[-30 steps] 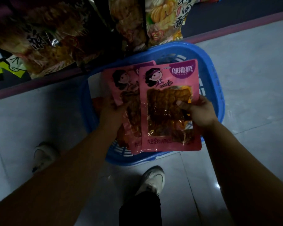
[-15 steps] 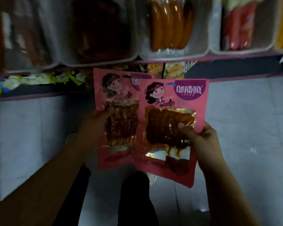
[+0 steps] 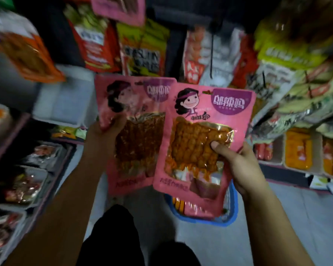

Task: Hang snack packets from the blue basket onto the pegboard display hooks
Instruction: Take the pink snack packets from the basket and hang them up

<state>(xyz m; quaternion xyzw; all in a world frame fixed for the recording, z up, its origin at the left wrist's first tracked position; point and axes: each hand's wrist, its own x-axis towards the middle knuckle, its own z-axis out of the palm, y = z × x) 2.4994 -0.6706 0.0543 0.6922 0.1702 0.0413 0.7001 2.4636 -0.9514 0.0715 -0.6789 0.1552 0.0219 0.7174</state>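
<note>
Nearest, the right hand [image 3: 244,166] pinches a pink snack packet [image 3: 204,143], thumb on its clear window. The left hand [image 3: 102,135] grips a second pink packet [image 3: 135,131], partly tucked behind. Below, the blue basket [image 3: 232,212] sits on the floor. Beyond, blurred packets, seemingly on hooks [image 3: 146,54].

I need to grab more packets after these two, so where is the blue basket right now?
In the head view the blue basket sits on the floor, low and right of centre, mostly hidden behind the pink packet gripped by the right hand.
</note>
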